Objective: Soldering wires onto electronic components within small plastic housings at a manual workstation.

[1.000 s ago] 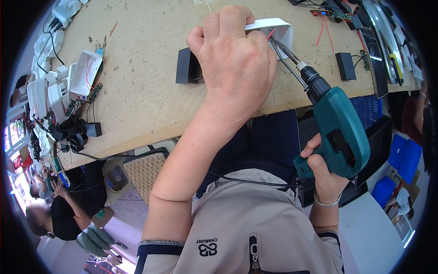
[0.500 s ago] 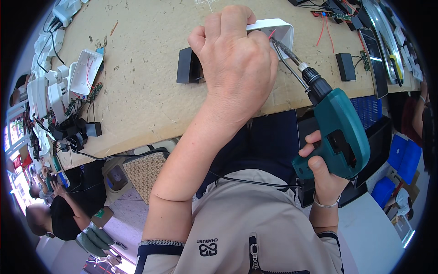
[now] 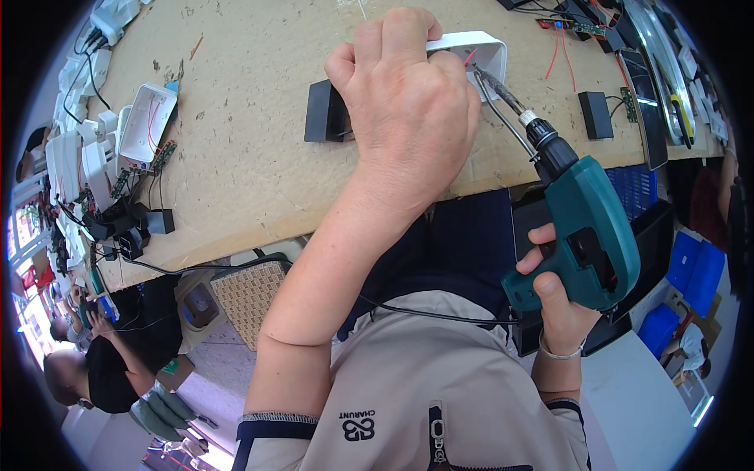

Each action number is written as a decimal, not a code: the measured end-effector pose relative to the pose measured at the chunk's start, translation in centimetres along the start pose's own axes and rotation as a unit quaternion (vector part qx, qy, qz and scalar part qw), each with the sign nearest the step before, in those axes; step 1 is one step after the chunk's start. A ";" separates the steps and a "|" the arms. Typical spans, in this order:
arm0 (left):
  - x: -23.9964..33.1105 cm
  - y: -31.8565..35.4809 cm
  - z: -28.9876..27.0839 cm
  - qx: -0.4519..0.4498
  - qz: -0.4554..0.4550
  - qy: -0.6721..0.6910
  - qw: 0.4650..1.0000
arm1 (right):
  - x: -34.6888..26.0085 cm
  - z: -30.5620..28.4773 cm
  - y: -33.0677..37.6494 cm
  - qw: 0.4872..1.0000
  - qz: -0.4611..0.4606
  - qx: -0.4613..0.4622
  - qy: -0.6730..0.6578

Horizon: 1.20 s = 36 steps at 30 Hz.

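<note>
My right hand (image 3: 554, 302) is wrapped round the handle of a green soldering gun (image 3: 593, 224). Its tip and the thin solder-feed tube beside it reach into an open white plastic casing (image 3: 493, 55), close to a short red wire (image 3: 470, 56). At the casing's left side is my left hand (image 3: 412, 94), its fingers closed on the casing; its fingertips are mostly hidden behind the back of the hand. A black box (image 3: 320, 112) sits on the table just left of that hand, partly covered by it.
At left lie another white casing (image 3: 149, 125) with red wires and a pile of white chargers and black boxes. Another black box (image 3: 595, 115), a circuit board (image 3: 577, 27) and loose wires are at right. A black cord (image 3: 440, 314) crosses my lap. Another person (image 3: 118, 361) sits at lower left.
The soldering gun has shifted slightly right and down, its tip drawing back a little from the red wire. My left hand has barely moved.
</note>
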<state>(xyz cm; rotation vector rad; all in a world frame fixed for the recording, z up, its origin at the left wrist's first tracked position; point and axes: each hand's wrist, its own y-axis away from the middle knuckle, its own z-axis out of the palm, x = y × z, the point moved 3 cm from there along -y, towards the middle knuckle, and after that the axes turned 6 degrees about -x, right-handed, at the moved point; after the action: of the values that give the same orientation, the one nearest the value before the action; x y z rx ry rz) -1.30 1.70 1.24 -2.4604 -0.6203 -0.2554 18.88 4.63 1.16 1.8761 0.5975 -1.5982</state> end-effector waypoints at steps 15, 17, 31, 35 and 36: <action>-2.5 0.0 4.1 0.362 0.213 0.011 0.907 | -0.1 -0.1 0.3 1.000 -0.020 0.004 -0.004; -1.5 0.3 2.7 0.359 0.211 0.006 0.909 | -0.1 -0.3 0.5 0.999 -0.036 0.003 -0.001; -0.8 0.9 0.3 -0.003 0.038 -0.026 0.999 | 0.1 -1.9 0.6 0.986 -0.089 -0.005 -0.139; -0.1 1.6 -0.2 -0.021 0.046 -0.022 0.999 | 1.0 -1.5 -1.5 0.942 -0.085 -0.098 -0.309; 0.0 1.7 -0.3 -0.024 0.048 -0.022 0.998 | 0.9 -1.1 -2.3 0.942 -0.085 -0.096 -0.309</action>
<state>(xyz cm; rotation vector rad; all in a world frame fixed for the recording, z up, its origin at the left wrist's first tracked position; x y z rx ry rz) -0.46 0.31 0.63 -2.5395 -0.5179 -0.1804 18.23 7.02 0.05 1.1097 0.6095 -2.0266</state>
